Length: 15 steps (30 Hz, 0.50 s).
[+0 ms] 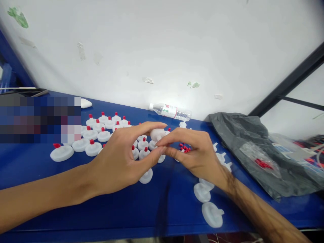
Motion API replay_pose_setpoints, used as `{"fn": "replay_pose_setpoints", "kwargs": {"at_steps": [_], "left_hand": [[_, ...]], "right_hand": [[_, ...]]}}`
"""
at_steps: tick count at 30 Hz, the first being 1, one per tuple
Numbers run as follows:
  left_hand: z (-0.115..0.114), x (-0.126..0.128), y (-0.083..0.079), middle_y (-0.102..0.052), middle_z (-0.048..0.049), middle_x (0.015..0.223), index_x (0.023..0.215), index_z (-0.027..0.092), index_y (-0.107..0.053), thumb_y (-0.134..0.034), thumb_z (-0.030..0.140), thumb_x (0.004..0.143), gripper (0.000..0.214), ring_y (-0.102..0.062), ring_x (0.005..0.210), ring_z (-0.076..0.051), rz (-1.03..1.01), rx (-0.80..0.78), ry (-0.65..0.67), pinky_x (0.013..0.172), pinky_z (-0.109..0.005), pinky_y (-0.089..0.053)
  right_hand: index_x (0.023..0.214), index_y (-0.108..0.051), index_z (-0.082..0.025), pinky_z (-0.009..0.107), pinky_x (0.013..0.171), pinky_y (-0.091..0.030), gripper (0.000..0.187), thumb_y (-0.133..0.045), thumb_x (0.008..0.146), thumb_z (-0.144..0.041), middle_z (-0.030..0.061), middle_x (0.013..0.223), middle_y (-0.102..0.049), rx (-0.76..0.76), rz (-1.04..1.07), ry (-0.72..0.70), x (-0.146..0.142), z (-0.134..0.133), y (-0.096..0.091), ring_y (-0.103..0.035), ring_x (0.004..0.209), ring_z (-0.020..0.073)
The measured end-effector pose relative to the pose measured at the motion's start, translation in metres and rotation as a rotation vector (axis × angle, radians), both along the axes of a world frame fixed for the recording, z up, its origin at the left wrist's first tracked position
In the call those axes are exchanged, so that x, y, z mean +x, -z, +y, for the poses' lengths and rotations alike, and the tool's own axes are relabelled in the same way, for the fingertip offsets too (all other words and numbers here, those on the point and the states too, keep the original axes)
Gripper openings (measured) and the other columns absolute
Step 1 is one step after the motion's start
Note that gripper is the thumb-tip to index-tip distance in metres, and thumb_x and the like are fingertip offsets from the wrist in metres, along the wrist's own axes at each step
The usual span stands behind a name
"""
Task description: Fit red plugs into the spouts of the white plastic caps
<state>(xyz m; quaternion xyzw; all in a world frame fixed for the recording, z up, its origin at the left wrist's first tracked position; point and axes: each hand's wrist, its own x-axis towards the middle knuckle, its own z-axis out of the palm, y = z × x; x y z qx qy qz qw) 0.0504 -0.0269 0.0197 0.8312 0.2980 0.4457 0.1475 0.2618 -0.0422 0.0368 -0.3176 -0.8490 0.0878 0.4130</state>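
In front of me, above the table, my left hand (pixel 126 155) holds a white round plastic lid with a narrow spout (pixel 157 134) between thumb and fingers. My right hand (pixel 193 152) is closed in a pinch at the spout's end; whatever lies between those fingertips is hidden. Behind and left of my hands stand several white spouted lids with red caps (pixel 92 147). To the right lie several white lids with bare spouts (pixel 212 214), partly covered by my right hand and forearm. Small loose red caps (pixel 185 147) are heaped just beyond my right hand.
A clear plastic bottle (pixel 170 111) lies against the white wall. On the right, a grey plastic bag (pixel 243 135) carries a clear bag of red caps (pixel 263 163). The blue table (pixel 121 216) has its front edge close to me. The far left is pixelated.
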Motion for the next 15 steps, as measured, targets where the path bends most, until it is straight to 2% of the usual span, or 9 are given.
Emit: {"fn": "replay_pose_setpoints", "kwargs": {"at_steps": [4, 10, 15], "left_hand": [[-0.0010, 0.0008, -0.0008, -0.077, 0.0015, 0.103, 0.130, 0.025, -0.065, -0.070, 0.031, 0.090, 0.041, -0.072, 0.084, -0.017, 0.012, 0.013, 0.001, 0.085, -0.031, -0.058], [-0.0002, 0.0033, -0.0037, -0.077, 0.0072, 0.090, 0.115, 0.026, -0.071, -0.068, 0.018, 0.080, 0.036, -0.071, 0.073, -0.012, -0.051, -0.042, 0.058, 0.067, -0.022, -0.055], [0.0008, 0.0038, -0.0059, -0.079, 0.0052, 0.094, 0.112, 0.024, -0.074, -0.070, 0.017, 0.075, 0.038, -0.073, 0.076, -0.015, -0.062, -0.074, 0.055, 0.071, -0.024, -0.058]], "right_hand": [[0.096, -0.074, -0.026, 0.027, 0.078, -0.059, 0.016, -0.072, 0.092, -0.011, -0.0023, 0.091, -0.080, 0.033, -0.004, -0.041, -0.0014, -0.0003, 0.0003, -0.074, 0.081, 0.0144], [0.095, -0.074, -0.027, 0.028, 0.079, -0.059, 0.017, -0.070, 0.093, -0.011, -0.0017, 0.091, -0.080, 0.052, -0.011, -0.078, -0.0026, 0.0009, 0.0032, -0.074, 0.082, 0.0149], [0.095, -0.074, -0.024, 0.026, 0.079, -0.058, 0.015, -0.069, 0.093, -0.010, -0.0010, 0.091, -0.079, 0.045, -0.030, -0.084, -0.0023, 0.0009, 0.0039, -0.074, 0.082, 0.0141]]}}
